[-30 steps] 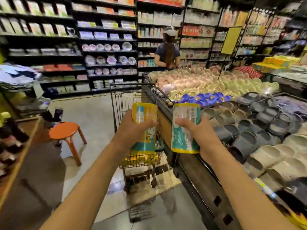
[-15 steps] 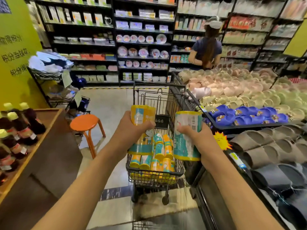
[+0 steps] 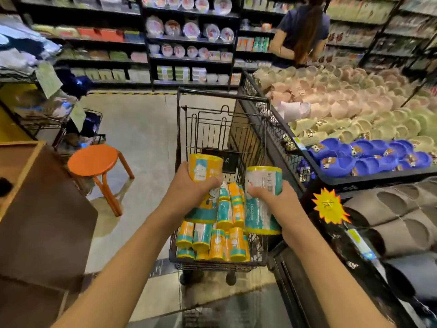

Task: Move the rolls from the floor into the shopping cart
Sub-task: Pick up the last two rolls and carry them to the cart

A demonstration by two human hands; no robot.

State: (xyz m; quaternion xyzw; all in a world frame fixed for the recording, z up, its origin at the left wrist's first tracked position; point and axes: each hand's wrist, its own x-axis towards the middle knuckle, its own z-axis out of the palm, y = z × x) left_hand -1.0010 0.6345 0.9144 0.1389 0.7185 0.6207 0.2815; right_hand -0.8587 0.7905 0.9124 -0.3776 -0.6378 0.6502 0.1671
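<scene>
Your L hand (image 3: 189, 185) grips a yellow/teal roll (image 3: 204, 171), fingers wrapped round it; R hand (image 3: 272, 197) grips a 2nd roll (image 3: 263, 200) likewise. Both upright above the shopping cart (image 3: 222, 119), w/ more rolls (image 3: 212, 242) piled in its basket. Orange stool (image 3: 93, 159) to the left.

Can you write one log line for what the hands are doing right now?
left hand: grips roll | right hand: grips roll | both above shopping cart
</scene>
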